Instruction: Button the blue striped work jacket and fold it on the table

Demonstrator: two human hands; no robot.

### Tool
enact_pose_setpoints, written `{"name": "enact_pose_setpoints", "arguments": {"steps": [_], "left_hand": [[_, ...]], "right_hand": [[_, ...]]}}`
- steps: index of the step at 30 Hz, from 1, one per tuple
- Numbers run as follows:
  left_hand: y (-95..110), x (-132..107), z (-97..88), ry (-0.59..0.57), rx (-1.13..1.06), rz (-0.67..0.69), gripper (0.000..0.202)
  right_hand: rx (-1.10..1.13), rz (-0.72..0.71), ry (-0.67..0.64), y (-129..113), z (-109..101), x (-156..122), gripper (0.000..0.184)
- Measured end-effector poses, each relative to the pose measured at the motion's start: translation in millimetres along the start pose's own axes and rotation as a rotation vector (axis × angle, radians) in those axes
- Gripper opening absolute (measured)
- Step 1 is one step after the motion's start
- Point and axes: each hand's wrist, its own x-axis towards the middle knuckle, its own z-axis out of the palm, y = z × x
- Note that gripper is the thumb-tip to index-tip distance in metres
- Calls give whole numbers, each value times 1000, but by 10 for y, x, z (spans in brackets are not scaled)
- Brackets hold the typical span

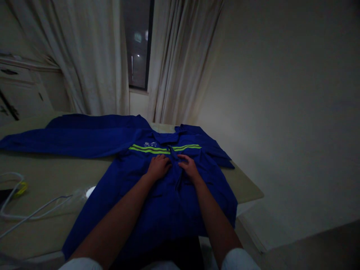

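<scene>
A blue work jacket [174,210] lies front up on the table, with yellow-green striped bands across its chest and a small white print on one side. My left hand [159,167] is just below the band, its fingers bent and closed on the cloth beside the front opening. On the other side of that opening, my right hand [189,167] has its thumb and fingers on the edge of the front flap. The collar [165,138] points away from me. In the dim light the fingertips are hard to make out.
The pale table [56,210] has its right corner near a bare wall [295,112]. White cables [36,215] and a yellow item [21,189] lie at the left. Behind are curtains [95,56], a dark window [139,48] and a cabinet [25,90].
</scene>
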Motion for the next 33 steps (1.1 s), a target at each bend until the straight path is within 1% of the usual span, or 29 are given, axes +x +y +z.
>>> {"name": "enact_pose_setpoints", "arguments": {"steps": [3,6,8,10,11,13,15,17,20,25,29,33], "left_hand": [[10,-25,-13,20,-19,64,28],[63,-66,-72,29,-95,232,26],[113,-94,-118,-9,-162,339,28],[156,-113,-149,-68,-202,385,33],[169,-117,-157,-93,-206,388,34],[171,-113,-157,-118,-185,361,30],[144,-99,-145,-116,-139,333,22],[101,-85,-129,-94,-86,306,19],[42,-75,-113,-67,-32,249,23],[1,-56,-103,-105,-57,217,27],[-29,-10,-64,-127,-102,165,28],[-59,24,-16,-105,-148,154,27]], "right_hand": [[88,12,23,62,-42,35,48],[126,-1,83,127,-78,81,46],[139,-14,125,155,-91,101,46],[121,-28,150,165,-91,110,44],[100,-35,155,164,-85,111,43],[59,-43,141,151,-64,106,41],[24,-53,97,124,-35,89,41],[-24,-79,33,86,-3,56,41],[-132,-128,-52,15,38,-26,43],[-297,-136,-166,-101,78,-196,53],[-365,-125,-162,-158,104,-297,51],[-446,-131,-141,-190,128,-381,49]]}}
